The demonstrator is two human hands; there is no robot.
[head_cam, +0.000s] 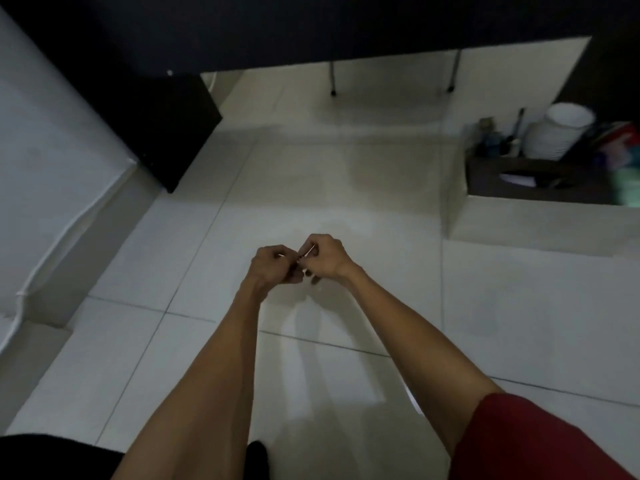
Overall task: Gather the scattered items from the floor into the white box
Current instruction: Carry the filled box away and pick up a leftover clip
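Note:
Both my hands meet over the pale tiled floor [346, 188] in the middle of the view. My left hand [273, 266] is curled shut and my right hand [323, 256] pinches a thin pale stick [309, 251], which pokes out between the two hands. Something small and dark sits between the fingertips; I cannot tell what it is. The white box [460, 202] stands at the right, its near wall white, with a white cup stack [557, 136], pens and colourful items inside.
A black cabinet [162, 133] stands at the left rear, with a grey wall and a white cable [48, 251] along the left. Thin metal furniture legs [332, 77] stand at the back. A red sleeve [533, 441] covers my right upper arm.

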